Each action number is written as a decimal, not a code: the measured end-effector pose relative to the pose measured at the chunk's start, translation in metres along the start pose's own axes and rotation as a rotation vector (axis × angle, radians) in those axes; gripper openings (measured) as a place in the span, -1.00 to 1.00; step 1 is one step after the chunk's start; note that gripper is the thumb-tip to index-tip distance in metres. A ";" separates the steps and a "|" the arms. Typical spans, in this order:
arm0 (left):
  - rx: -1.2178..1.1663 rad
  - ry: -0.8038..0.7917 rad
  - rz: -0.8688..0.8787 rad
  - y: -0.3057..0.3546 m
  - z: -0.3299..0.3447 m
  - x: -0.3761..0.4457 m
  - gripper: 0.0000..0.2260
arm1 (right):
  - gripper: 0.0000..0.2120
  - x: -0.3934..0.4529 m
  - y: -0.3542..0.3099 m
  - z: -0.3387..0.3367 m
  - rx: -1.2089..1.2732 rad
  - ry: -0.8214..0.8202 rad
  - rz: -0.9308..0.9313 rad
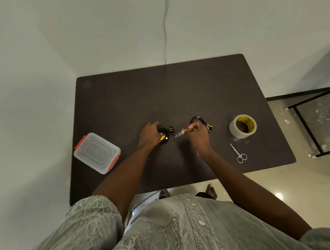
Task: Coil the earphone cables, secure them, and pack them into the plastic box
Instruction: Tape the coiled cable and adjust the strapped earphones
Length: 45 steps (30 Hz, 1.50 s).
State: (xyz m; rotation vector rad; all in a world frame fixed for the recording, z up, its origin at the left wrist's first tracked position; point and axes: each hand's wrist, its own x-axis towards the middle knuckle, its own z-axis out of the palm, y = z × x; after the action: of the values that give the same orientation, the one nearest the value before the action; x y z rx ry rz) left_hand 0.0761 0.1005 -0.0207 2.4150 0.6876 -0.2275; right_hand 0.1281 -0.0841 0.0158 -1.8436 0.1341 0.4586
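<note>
Two black earphone sets with yellow parts lie coiled mid-table. My left hand (149, 134) rests on and holds the left coil (164, 134), whose earbuds stick out to the right. My right hand (197, 133) pinches a short piece of clear tape (179, 134) between thumb and fingers, just right of that coil. The second coil (200, 121) lies behind my right hand, partly hidden by it. The clear plastic box (96, 153) with red latches stands shut at the table's left edge.
A roll of clear tape (242, 126) sits to the right, and small scissors (239, 153) lie in front of it. The dark table (158, 90) ends near my body. A black metal frame (313, 121) stands on the floor to the right.
</note>
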 end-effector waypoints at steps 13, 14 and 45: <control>-0.022 0.011 -0.093 -0.003 0.006 0.014 -0.90 | -0.76 0.001 -0.002 0.010 0.001 0.018 0.002; -0.078 0.014 -0.115 -0.004 0.005 0.012 -0.91 | -0.77 0.000 -0.003 0.010 -0.003 0.017 -0.004; -1.097 -0.366 -0.311 0.044 -0.124 -0.023 -0.80 | -0.77 -0.049 -0.093 0.000 0.091 -0.077 -0.431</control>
State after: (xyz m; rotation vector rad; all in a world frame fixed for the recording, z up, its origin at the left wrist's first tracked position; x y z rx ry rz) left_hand 0.0794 0.1360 0.1084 1.1848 0.7408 -0.3029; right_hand 0.1130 -0.0604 0.1170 -1.7023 -0.2865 0.2163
